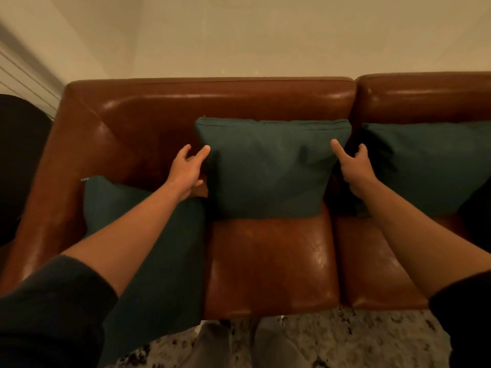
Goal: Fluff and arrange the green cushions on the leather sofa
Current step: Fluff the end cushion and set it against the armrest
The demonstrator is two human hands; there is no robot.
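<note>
A green cushion [268, 168] stands upright against the backrest of the brown leather sofa [271, 261]. My left hand [187, 171] is at its left edge, fingers apart, fingertips touching the fabric. My right hand [354, 168] is at its right edge, fingers apart, index finger on the cushion. Neither hand grips it. A second green cushion [159, 248] lies flat on the left seat under my left forearm. A third green cushion [430, 166] leans on the backrest of the right section.
The sofa's left armrest [53, 181] borders a dark object [18, 160] at the far left. A pale wall [265, 35] rises behind the sofa. A speckled rug [358, 341] and my grey-clad legs [239, 346] are below the seat's front edge.
</note>
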